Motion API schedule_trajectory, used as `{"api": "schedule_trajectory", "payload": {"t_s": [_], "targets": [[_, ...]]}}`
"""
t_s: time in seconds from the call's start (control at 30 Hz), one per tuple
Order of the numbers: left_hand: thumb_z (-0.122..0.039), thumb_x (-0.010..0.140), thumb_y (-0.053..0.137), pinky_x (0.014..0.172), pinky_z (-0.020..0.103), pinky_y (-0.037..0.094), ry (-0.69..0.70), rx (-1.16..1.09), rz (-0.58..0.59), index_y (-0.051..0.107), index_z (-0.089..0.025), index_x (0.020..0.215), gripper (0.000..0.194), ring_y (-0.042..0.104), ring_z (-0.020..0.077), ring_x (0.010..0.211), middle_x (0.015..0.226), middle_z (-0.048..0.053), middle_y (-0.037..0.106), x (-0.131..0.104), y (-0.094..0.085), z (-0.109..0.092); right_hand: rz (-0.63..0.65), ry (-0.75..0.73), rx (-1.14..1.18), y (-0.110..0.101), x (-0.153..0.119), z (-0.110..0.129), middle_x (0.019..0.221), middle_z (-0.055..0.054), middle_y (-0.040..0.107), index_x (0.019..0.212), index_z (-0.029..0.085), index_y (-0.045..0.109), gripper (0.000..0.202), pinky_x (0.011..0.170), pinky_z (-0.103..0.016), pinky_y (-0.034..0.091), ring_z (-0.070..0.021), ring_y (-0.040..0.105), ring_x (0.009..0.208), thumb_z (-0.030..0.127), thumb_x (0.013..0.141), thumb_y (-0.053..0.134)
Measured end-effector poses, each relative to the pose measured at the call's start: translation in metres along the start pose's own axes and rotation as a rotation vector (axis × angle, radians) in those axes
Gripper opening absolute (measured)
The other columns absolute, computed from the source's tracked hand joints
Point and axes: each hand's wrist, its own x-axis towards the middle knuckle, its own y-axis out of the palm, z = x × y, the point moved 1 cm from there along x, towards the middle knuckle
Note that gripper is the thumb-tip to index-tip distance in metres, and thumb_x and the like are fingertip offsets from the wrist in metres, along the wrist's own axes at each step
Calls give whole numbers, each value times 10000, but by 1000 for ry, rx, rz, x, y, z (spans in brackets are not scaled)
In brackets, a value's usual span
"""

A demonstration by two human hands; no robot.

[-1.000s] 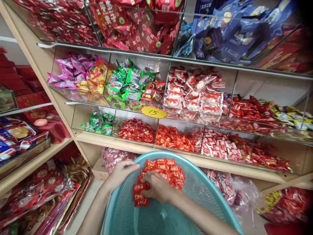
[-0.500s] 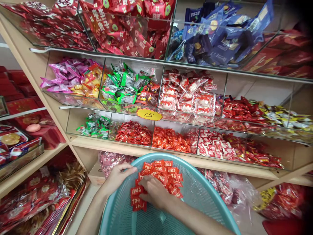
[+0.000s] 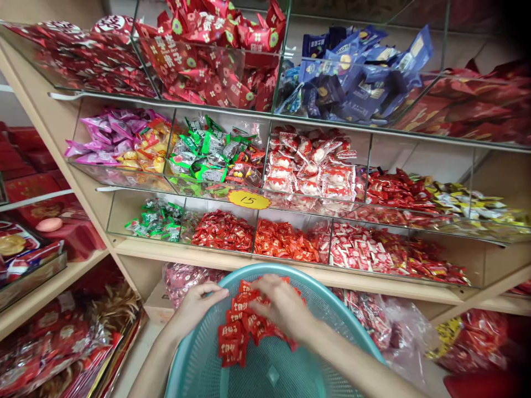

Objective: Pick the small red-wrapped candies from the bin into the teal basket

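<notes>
A teal plastic basket (image 3: 352, 320) with mesh sides stands below the shelves. Inside it, small red candy packets (image 3: 230, 342) with pale lettering lie in a cluster toward the far left side. My left hand (image 3: 201, 307) is closed on the basket's left rim, thumb and fingers at the edge. Over the packets hovers my right hand (image 3: 286, 307), its thumb and fingers apart and nothing visibly held. It hides part of the cluster, and its fingers are slightly blurred.
Above the basket, a wooden shelf unit (image 3: 199, 254) has clear bins of wrapped sweets and a yellow price tag (image 3: 249, 199). Bagged goods (image 3: 398, 326) lie under it at right. Red packages (image 3: 50, 354) fill the lower left.
My right hand has lifted from the packets and shifted right and upward, its fingers spreading. The left hand stays at the rim. The view has tilted slightly.
</notes>
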Motion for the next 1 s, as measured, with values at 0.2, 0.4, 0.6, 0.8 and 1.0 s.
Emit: {"api": "schedule_trajectory", "payload": {"t_s": [0.2, 0.4, 0.6, 0.8, 1.0], "targets": [[-427, 664, 560, 650, 223, 385, 9, 26, 2, 662, -165, 670, 281, 527, 157, 696, 688, -6, 617, 1, 0, -1, -228, 368, -267, -52, 25, -68, 781, -47, 529, 818, 173, 547, 185, 624, -239, 333, -153, 492, 751, 337, 756, 488], [-437, 664, 559, 673, 236, 389, 10, 14, 2, 667, -168, 687, 291, 536, 163, 717, 715, -3, 626, 0, 0, -2, -169, 472, -346, -49, 34, -89, 776, -47, 552, 733, 169, 561, 150, 591, -227, 297, -139, 508, 725, 306, 741, 498], [-425, 667, 558, 657, 233, 383, 17, 28, -3, 670, -175, 669, 275, 529, 157, 700, 694, -8, 627, -1, 0, -4, -185, 503, -365, -43, 35, -92, 768, -54, 574, 711, 171, 583, 183, 573, -225, 284, -138, 518, 702, 286, 763, 449], [-404, 677, 558, 636, 219, 377, 6, 19, 4, 665, -169, 684, 257, 513, 144, 684, 687, -11, 606, -1, 0, -2, -246, 482, -375, -44, 36, -95, 753, -57, 577, 717, 168, 579, 191, 584, -226, 289, -138, 516, 696, 266, 772, 426], [-435, 652, 573, 662, 229, 391, -16, 13, -17, 670, -169, 701, 287, 537, 161, 707, 712, -4, 634, -1, 0, -2, -377, 411, -231, -62, 31, -76, 696, -44, 552, 680, 157, 562, 225, 601, -227, 317, -128, 492, 642, 290, 779, 410]]}}
